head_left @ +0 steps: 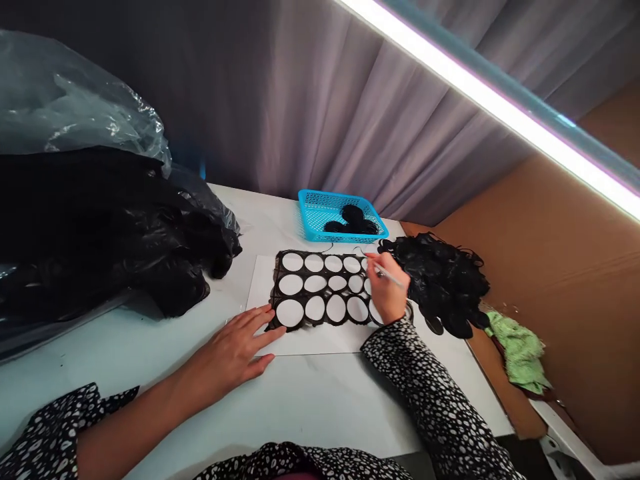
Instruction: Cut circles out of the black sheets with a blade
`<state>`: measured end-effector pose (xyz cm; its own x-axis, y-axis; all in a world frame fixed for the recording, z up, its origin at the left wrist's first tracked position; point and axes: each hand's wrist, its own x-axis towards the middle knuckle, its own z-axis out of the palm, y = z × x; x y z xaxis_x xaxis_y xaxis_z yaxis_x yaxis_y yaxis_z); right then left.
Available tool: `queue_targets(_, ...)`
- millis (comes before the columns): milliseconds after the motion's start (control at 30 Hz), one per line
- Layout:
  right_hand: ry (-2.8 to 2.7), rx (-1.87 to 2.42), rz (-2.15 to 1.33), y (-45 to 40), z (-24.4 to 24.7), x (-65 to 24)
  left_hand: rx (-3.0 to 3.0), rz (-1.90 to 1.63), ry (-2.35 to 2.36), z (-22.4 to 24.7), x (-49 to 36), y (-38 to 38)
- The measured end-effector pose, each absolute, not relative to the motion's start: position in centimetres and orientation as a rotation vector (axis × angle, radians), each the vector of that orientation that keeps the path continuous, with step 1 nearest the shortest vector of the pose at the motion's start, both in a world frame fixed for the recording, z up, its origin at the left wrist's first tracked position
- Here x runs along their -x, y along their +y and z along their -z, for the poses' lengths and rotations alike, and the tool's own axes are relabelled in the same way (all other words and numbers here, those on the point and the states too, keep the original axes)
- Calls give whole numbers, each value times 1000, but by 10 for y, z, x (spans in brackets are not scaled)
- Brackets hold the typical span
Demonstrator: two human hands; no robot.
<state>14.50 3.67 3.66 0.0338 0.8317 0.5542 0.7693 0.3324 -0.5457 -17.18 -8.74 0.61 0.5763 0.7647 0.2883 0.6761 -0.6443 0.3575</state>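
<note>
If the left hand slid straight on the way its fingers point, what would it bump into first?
Most likely the black sheet: the left hand is right at its left edge, pointing across it. From this one view, I can't tell if they touch.

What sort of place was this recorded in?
Likely a small workshop or craft corner: a bright tube light shines above a white table holding a blue basket and a heap of black pieces.
</note>
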Motion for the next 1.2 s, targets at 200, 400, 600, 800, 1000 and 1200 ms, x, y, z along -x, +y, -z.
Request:
queue_targets(200,-1619,1325,-1048,-6,-66,-165,-2397,-749,1251,-30,152,-83)
queue_targets(400,-1427,910,-1833,-30,-68,-125,-1507,-559,822,-61,94,-48)
queue_targets(600,-1134,992,-1821,4,-44,-145,-850,-505,706,-60,64,-9)
queue_targets(800,-1141,1129,-1545,18,-32,-168,-629,-588,642,-44,72,-2)
queue_targets(1000,-1172,1238,-1533,27,-26,-177,-554,-636,556,-46,73,-1)
queue_targets(1200,-1246,1240,-1503,23,-21,-171,-541,-665,563,-48,74,0)
